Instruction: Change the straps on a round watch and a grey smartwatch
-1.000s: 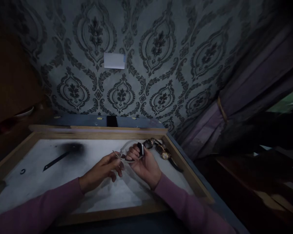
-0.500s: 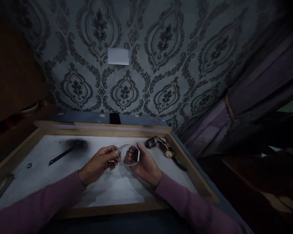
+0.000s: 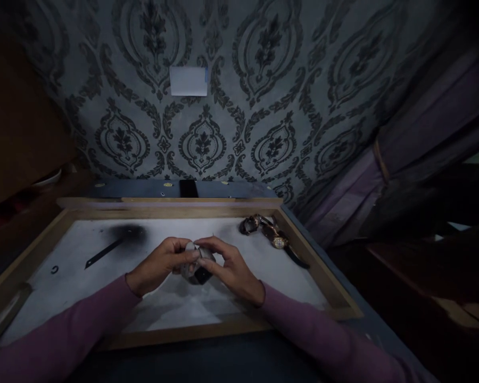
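Both my hands hold a smartwatch [image 3: 202, 275] above the white-bottomed wooden tray, near its middle. It has a dark square face, turned down toward me, and a pale grey band. My left hand [image 3: 159, 266] pinches the band with thumb and fingers on the left side. On the other side, my right hand [image 3: 231, 268] wraps its thumb and fingers over the band just above the face. Fingers cover part of the band, so whether its ends are joined cannot be seen.
In the wooden tray [image 3: 239, 330] lie a gold-faced wristwatch [image 3: 279, 242], another dark watch [image 3: 248, 225], a flat black strip [image 3: 102, 254] beside a dark smudge, and a small dark C-shaped piece [image 3: 55, 269]. A black phone-like slab [image 3: 189, 189] rests behind the tray's back edge.
The band was held up as an open loop with the face at the right. Now the face has turned downward, and my right hand has moved left and closed over the band.
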`<state>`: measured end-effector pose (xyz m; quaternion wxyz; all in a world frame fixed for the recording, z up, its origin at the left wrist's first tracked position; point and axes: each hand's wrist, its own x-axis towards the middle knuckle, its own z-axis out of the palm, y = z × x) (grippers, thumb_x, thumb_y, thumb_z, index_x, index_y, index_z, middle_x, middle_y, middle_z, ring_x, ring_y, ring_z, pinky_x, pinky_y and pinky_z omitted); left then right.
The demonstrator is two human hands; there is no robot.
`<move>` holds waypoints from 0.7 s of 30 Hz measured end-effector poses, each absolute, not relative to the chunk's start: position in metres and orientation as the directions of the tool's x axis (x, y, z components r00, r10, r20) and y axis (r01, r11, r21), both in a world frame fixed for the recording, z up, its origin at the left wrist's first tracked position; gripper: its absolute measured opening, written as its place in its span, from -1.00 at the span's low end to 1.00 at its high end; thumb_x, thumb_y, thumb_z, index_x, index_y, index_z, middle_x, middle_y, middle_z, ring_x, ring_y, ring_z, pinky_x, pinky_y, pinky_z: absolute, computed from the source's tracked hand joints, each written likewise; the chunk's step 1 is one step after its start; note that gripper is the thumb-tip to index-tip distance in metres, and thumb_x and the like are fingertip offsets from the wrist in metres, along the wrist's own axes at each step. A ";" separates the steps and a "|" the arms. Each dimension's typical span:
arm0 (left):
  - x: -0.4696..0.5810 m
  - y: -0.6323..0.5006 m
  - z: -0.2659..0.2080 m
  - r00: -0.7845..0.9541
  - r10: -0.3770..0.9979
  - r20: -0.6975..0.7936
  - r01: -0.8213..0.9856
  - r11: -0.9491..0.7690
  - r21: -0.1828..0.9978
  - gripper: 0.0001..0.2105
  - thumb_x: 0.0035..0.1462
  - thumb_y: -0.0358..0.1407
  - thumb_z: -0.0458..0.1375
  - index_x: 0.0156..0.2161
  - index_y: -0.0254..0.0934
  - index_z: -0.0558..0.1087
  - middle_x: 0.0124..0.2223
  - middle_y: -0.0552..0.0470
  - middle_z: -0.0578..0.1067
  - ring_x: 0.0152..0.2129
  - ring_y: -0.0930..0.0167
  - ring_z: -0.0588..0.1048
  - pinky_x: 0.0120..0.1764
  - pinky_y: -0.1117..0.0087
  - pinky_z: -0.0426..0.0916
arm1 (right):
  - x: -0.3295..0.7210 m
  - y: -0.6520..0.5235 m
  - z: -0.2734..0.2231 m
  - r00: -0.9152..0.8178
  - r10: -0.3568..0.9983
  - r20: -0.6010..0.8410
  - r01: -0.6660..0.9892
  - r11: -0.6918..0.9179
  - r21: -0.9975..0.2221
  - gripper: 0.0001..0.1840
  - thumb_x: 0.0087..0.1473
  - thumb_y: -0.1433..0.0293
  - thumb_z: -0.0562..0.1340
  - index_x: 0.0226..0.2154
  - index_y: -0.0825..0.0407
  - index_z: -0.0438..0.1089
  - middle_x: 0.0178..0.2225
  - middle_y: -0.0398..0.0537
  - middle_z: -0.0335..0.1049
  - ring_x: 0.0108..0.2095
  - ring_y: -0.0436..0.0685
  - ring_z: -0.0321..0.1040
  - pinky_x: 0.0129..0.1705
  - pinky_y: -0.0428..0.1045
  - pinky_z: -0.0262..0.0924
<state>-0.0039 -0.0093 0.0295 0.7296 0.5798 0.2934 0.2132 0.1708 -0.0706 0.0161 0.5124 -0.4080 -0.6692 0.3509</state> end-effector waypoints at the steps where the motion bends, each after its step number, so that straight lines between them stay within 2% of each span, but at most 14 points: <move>1: -0.004 -0.009 0.029 0.739 0.650 -0.176 0.026 0.233 0.972 -0.64 -0.04 -0.04 0.31 -0.47 -0.35 0.41 -0.57 0.10 0.37 -0.65 0.57 0.19 -0.54 0.48 -0.05 | 0.171 -0.071 0.016 -0.140 0.899 0.415 0.206 0.437 -0.876 -0.78 0.14 0.38 0.27 -0.12 -0.03 0.45 -0.21 -0.07 0.48 -0.19 0.13 0.39 -0.10 0.03 0.23; 5: -0.003 -0.011 0.032 0.730 0.664 -0.164 -0.005 0.244 0.970 -0.60 -0.06 -0.04 0.32 -0.55 -0.34 0.35 -0.58 0.09 0.37 -0.64 0.56 0.22 -0.54 0.50 0.01 | 0.172 -0.071 0.015 -0.109 0.887 0.449 0.269 0.461 -0.845 -0.84 0.15 0.39 0.25 -0.18 -0.01 0.48 -0.26 -0.05 0.49 -0.23 0.13 0.39 -0.12 0.04 0.23; 10: -0.006 -0.009 0.038 0.717 0.679 -0.154 -0.031 0.252 0.967 -0.61 -0.05 -0.06 0.33 -0.55 -0.34 0.34 -0.59 0.10 0.36 -0.64 0.57 0.24 -0.54 0.51 0.04 | 0.177 -0.070 0.015 -0.098 0.890 0.446 0.287 0.454 -0.843 -0.81 0.13 0.40 0.26 -0.16 -0.02 0.47 -0.25 -0.05 0.48 -0.23 0.13 0.37 -0.13 0.05 0.23; 16: -0.011 -0.002 0.045 0.696 0.709 -0.117 -0.083 0.242 0.967 -0.63 -0.03 -0.09 0.31 -0.55 -0.33 0.33 -0.60 0.14 0.32 -0.68 0.60 0.16 -0.58 0.52 -0.01 | 0.185 -0.065 0.011 -0.094 0.912 0.398 0.352 0.405 -0.844 -0.90 0.13 0.39 0.25 -0.25 -0.02 0.46 -0.32 -0.08 0.44 -0.28 0.12 0.33 -0.19 0.05 0.23; 21: -0.013 0.001 0.044 0.732 0.671 -0.122 -0.063 0.244 0.968 -0.62 -0.03 -0.09 0.32 -0.57 -0.34 0.33 -0.59 0.12 0.33 -0.67 0.59 0.18 -0.57 0.52 0.01 | 0.184 -0.065 0.009 -0.151 0.934 0.323 0.316 0.355 -0.880 -0.85 0.17 0.33 0.22 -0.22 0.01 0.45 -0.30 -0.06 0.44 -0.27 0.10 0.34 -0.28 -0.02 0.22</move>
